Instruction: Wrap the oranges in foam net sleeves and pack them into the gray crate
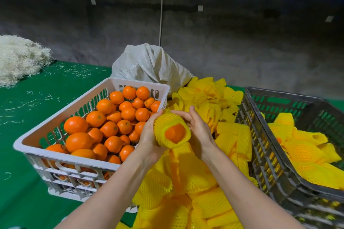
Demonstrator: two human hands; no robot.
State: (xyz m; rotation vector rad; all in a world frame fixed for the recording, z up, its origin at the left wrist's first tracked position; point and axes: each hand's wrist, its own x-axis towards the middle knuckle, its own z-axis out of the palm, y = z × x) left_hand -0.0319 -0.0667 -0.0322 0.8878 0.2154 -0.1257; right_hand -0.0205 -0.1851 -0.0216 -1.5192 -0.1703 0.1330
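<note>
An orange [175, 133] sits inside a yellow foam net sleeve [168, 121], its bare end showing toward me. My left hand [149, 135] grips the sleeved orange from the left, and my right hand [197, 130] holds it from the right with fingers curled over its top. Both hands hover above a heap of loose yellow sleeves [195, 182]. A white crate [42, 147] on the left holds several bare oranges [111, 126]. The gray crate [268, 154] on the right holds several wrapped oranges [305, 150].
A white woven sack [149, 65] lies behind the white crate. A pile of pale shredded fibre [20, 59] sits at the far left on the green table cover [28, 109], with stray strands scattered around. A grey wall stands behind the table.
</note>
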